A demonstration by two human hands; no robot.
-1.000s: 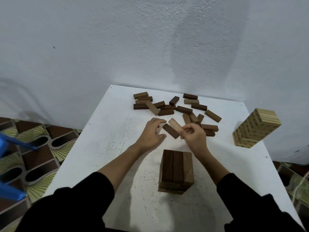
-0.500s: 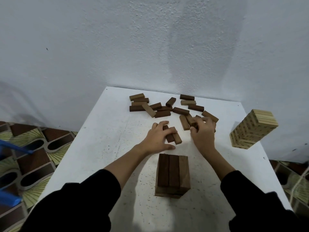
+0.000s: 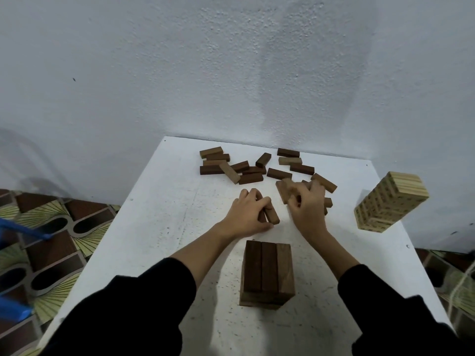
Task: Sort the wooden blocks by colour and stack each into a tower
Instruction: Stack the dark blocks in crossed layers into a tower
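Sorting looks complete: the pale tower [image 3: 390, 201] is built at three o'clock on the table [image 3: 159, 227]. The dark tower [image 3: 267, 273], at six o'clock, is only begun, with many loose dark blocks [image 3: 257, 168] left at twelve. Two blocks [image 3: 270, 214] are clasped under the left hand [image 3: 248, 214]; the right hand [image 3: 305, 206] is curled over others, its grip unclear.

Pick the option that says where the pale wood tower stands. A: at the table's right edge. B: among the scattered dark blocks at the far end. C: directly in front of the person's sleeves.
A: the pale tower stands at the table's right edge, apart from the scattered dark blocks.
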